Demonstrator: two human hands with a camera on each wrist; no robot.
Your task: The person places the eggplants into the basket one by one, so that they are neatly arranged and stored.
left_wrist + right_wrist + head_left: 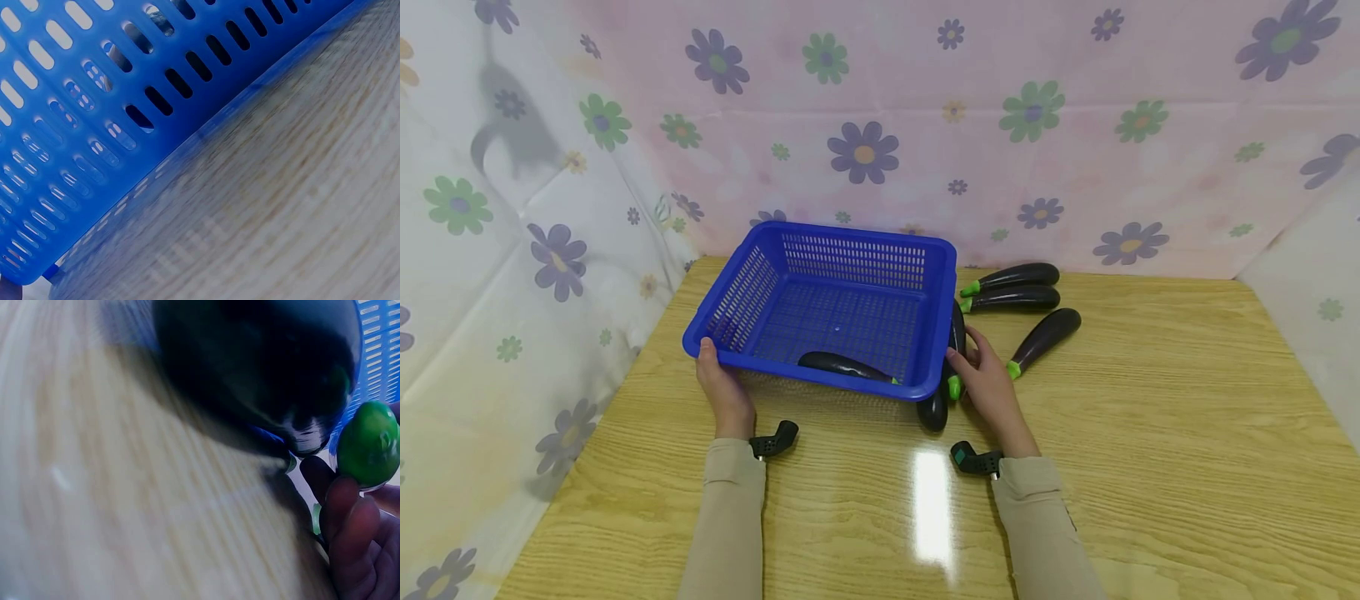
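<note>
A blue plastic basket (775, 367) with slotted walls stands on the table, and one eggplant (842, 363) lies inside along its near wall. My left hand (724, 393) grips the basket's near left corner, thumb over the rim. At the basket's right wall, my right hand (992, 392) holds a dark eggplant (957, 333) whose green cap points toward me. In the right wrist view, fingers (353, 531) curl beneath that green cap (369, 447). Another eggplant (932, 410) lies beside it, partly hidden under the basket's near right corner; its rounded end fills the top of the right wrist view.
Right of the basket, two eggplants (1022, 298) lie side by side near the back edge, with another eggplant (1048, 337) slanting in front of them. Flowered cloth (865, 154) hangs behind and at both sides of the wood-grain table (1187, 400).
</note>
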